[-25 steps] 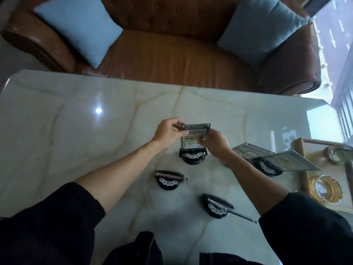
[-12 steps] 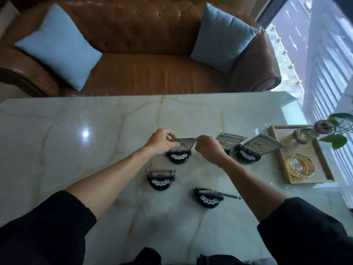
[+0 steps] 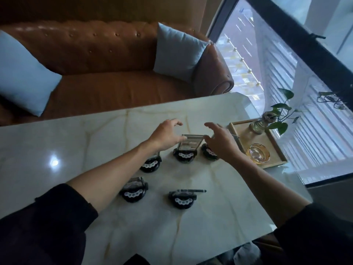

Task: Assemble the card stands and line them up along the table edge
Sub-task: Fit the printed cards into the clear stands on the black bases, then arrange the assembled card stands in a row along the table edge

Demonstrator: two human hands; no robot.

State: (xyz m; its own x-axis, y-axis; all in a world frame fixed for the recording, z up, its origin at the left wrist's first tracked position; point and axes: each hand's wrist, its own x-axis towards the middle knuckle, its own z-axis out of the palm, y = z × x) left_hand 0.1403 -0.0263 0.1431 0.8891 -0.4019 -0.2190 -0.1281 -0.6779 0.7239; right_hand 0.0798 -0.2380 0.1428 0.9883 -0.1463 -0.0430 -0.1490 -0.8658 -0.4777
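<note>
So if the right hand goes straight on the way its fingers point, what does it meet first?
Probably nothing close: the right hand points up-left over bare table, past the card stand. Depth is unclear.

No legible text: print on upright card [image 3: 190, 143] and white marks on stand bases [image 3: 183, 155] too blurred.

We can't read the print on the clear upright card [image 3: 189, 142] in the middle black half-round stand [image 3: 185, 155]; too blurred. The right hand [image 3: 219, 142] covers most of the rightmost black stand [image 3: 206, 151], and the left forearm [image 3: 122, 169] hides the top of the black stand left of the middle one [image 3: 150, 165]. The brown tufted leather sofa [image 3: 107, 54] and the pale blue left cushion [image 3: 21, 73] are cut off at the frame's left edge.
</note>
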